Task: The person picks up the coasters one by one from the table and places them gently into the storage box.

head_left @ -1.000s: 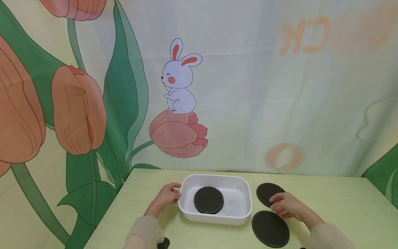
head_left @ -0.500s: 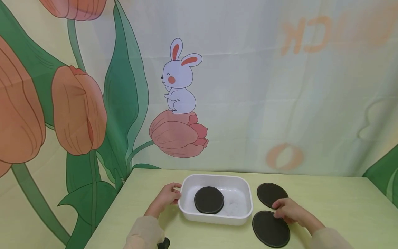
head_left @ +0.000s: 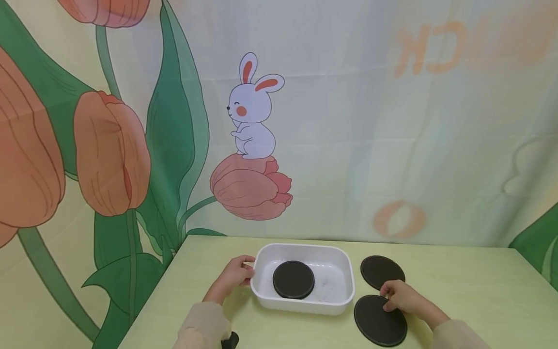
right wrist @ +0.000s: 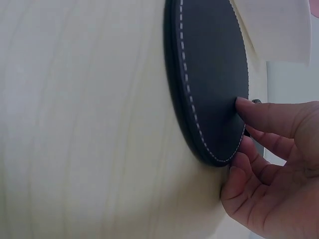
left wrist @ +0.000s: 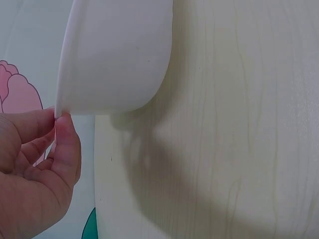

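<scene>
My left hand (head_left: 232,277) pinches the left rim of a white rectangular plastic tub (head_left: 302,306), thumb and fingertips meeting at the edge in the left wrist view. Inside the tub, left of its middle, lies a round black coaster (head_left: 293,279). To the tub's right, the near black coaster (head_left: 376,324) lies on the table. My right hand (head_left: 406,299) pinches its far right edge, thumb on top and fingers at the side. White stitching runs round this coaster (right wrist: 212,64) in the right wrist view. Just behind it lies the far black coaster (head_left: 380,272), close to my fingertips.
The pale wood-grain table (head_left: 475,286) ends at a hanging cloth (head_left: 331,169) printed with tulips and a rabbit. A small black object (head_left: 231,341) shows beside my left sleeve at the bottom of the head view.
My right hand has come down from over the far coaster to the near one, and its thumb now lies on top there. The left hand and the tub have stayed in place.
</scene>
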A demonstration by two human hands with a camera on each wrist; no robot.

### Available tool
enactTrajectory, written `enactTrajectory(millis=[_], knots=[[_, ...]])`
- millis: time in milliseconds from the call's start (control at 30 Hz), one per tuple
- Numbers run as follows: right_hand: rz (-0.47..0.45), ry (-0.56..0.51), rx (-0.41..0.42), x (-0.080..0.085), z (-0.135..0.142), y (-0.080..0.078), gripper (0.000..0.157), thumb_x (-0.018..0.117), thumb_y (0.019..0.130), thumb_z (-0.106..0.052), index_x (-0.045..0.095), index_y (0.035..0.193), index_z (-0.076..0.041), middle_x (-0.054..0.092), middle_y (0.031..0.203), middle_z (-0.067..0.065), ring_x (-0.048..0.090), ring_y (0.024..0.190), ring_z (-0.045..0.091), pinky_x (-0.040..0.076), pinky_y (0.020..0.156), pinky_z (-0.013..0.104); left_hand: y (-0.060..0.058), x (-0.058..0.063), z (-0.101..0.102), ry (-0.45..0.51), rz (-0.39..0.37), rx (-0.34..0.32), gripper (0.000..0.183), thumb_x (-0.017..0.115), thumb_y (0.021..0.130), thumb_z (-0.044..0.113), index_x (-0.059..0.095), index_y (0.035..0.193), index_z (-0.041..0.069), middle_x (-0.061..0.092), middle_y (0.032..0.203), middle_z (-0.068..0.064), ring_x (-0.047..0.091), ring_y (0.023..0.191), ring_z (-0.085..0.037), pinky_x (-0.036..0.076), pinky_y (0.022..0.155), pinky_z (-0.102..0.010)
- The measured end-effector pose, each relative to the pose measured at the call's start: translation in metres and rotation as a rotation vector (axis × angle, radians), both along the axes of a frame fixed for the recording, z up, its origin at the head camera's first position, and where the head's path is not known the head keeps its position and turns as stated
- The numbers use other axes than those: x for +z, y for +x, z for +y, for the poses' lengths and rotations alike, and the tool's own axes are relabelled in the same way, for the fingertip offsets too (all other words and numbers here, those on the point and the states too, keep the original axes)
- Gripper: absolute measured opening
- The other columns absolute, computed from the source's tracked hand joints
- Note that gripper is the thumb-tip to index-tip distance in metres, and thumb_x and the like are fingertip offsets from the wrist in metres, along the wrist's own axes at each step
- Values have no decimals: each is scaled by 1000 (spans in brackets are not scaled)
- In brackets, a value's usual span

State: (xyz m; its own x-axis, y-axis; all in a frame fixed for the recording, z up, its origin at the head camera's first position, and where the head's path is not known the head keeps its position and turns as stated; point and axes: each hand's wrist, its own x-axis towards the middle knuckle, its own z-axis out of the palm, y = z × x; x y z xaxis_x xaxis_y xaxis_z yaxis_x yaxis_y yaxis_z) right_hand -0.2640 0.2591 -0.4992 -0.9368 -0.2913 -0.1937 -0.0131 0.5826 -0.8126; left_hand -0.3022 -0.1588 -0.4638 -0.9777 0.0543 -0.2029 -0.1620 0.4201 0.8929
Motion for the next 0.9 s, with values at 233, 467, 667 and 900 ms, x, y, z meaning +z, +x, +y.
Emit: enactTrajectory(millis=[233, 467, 667, 900], knots=[[-8, 70, -47, 1, -3, 0, 25, 67, 63, 8, 50, 80, 2, 38, 61, -1, 32, 47, 9, 29, 45, 20, 1, 1, 0, -14, 7, -8, 36, 53, 83, -1, 48, 119, -2, 52, 89, -12, 52, 71, -16, 50, 61, -26], [-17, 161, -88, 4, -8, 1, 23, 66, 61, 9, 49, 74, 1, 42, 68, 4, 39, 58, 15, 33, 51, 25, -1, -1, 0, -3, 10, -7, 36, 53, 83, -2, 47, 119, -3, 53, 88, -12, 52, 72, -17, 50, 61, -27], [-24, 147, -44, 8, -7, 1, 24, 65, 61, 9, 47, 75, 1, 41, 69, 3, 38, 62, 17, 33, 54, 26, -3, -1, 0, -3, -1, 2, 36, 53, 83, -1, 47, 119, -2, 53, 90, -12, 53, 73, -17, 50, 60, -25], [-68, 65, 29, 21, -2, 6, 25, 65, 67, 5, 43, 79, 0, 40, 71, 2, 34, 57, 13, 30, 48, 22, -2, -2, 0, -2, -7, 9, 36, 53, 83, -1, 47, 119, -1, 52, 90, -11, 52, 72, -16, 50, 61, -25]])
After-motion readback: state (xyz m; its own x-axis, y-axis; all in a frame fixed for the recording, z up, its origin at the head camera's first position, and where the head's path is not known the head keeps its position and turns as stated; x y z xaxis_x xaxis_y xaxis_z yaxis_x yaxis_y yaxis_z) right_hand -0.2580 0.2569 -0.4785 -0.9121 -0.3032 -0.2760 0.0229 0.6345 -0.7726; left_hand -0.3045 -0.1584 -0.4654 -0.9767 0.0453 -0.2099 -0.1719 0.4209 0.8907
